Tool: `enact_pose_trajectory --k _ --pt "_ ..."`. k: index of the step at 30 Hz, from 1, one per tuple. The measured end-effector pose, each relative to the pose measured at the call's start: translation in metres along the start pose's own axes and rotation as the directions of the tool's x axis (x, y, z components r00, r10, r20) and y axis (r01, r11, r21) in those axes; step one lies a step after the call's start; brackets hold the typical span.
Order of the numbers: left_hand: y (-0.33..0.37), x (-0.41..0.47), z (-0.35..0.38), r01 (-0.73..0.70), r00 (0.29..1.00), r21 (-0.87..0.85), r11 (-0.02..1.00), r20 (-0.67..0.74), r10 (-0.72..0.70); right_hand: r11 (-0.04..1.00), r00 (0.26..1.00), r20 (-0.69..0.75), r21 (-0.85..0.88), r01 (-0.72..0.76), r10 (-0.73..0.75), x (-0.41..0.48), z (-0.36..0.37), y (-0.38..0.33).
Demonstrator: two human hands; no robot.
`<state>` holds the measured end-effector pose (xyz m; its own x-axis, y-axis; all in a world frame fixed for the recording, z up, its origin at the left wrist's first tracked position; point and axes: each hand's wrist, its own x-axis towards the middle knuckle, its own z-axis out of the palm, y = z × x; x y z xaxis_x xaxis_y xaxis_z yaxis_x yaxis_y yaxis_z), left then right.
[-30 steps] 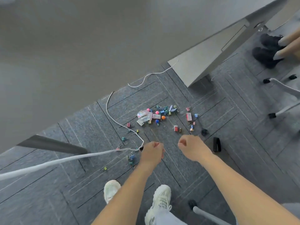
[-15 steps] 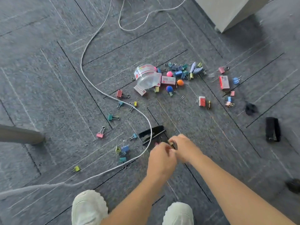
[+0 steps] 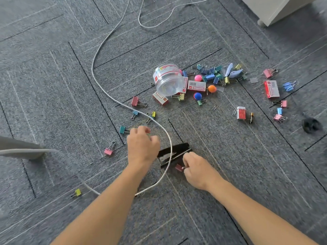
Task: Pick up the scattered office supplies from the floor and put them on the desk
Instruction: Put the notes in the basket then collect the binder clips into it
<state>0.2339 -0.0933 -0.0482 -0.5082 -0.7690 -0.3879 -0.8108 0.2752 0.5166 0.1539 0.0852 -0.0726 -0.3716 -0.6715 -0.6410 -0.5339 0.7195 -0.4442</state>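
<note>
grey carpet tiles point(image 3: 53, 85), lined with thin pale and black seams, fill the frame. a white cabinet corner point(image 3: 276, 9) is cut off at the upper right, and a grey furniture leg point(image 3: 17, 147) enters, blurred, from the left edge. a white cable point(image 3: 95, 68) loops from the top edge down through the middle and crosses a black stapler point(image 3: 177, 150), which lies just below centre, partly hidden between the two hands. the left hand point(image 3: 141, 147), smeared by motion, hovers left of the stapler with fingers curled downward; whether they grip anything cannot be told. the right hand point(image 3: 198, 170), lower right of the stapler, has thumb and fingers pinched together on the wire handle of a dark red binder clip point(image 3: 179, 167). right of centre a clear plastic jar point(image 3: 168, 80) lies on its side among red-and-white staple boxes point(image 3: 271, 89) and a heap of coloured clips point(image 3: 212, 75). a teal clip point(image 3: 122, 129) sits just beside the left fingers, a pink clip point(image 3: 108, 151) further left, a yellow clip point(image 3: 77, 192) at the lower left. a dark object point(image 3: 310, 125) at the right edge is too blurred to identify.
</note>
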Motion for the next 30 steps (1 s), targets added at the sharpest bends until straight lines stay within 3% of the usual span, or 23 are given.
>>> enact_pose_trajectory --k 5,8,12,16,20,23,26,28,30 --pt "-0.035 0.038 -0.008 0.182 0.97 0.366 0.913 0.085 -0.227 0.976 0.989 0.025 -0.165 0.145 -0.143 0.0 0.015 -0.015" --pt "-0.045 0.045 -0.005 0.117 0.989 0.421 0.9 0.034 -0.144 0.896 0.976 0.029 -0.39 0.212 -0.218 0.004 0.025 -0.009" --pt "-0.056 0.044 -0.008 -0.014 0.997 0.364 0.931 -0.069 0.042 0.879 0.959 -0.037 -0.412 0.241 -0.281 0.009 0.029 -0.009" --pt "-0.061 0.044 -0.015 -0.035 0.998 0.233 0.972 -0.044 0.046 0.882 0.95 -0.058 -0.393 0.262 -0.308 0.015 0.025 -0.003" --pt "-0.067 0.047 -0.025 -0.037 0.999 0.208 0.978 0.029 0.032 0.904 0.948 -0.084 -0.336 0.263 -0.307 0.016 0.019 0.007" --pt "-0.069 0.05 -0.035 -0.021 1.0 0.184 0.983 -0.003 0.022 0.967 0.968 -0.136 -0.172 0.186 -0.211 0.012 0.007 0.012" --pt "-0.075 0.053 -0.046 -0.028 0.999 0.185 0.982 -0.038 0.036 0.982 0.963 -0.269 0.179 0.053 -0.003 0.003 -0.005 0.011" --pt "-0.081 0.052 -0.05 -0.022 0.999 0.235 0.972 -0.042 0.033 0.839 0.955 -0.254 0.544 0.011 0.152 0.0 -0.013 0.002" --pt "-0.087 0.047 -0.049 0.031 0.999 0.321 0.946 0.015 -0.037 0.576 0.971 -0.159 0.817 0.028 0.178 0.001 -0.022 -0.014"
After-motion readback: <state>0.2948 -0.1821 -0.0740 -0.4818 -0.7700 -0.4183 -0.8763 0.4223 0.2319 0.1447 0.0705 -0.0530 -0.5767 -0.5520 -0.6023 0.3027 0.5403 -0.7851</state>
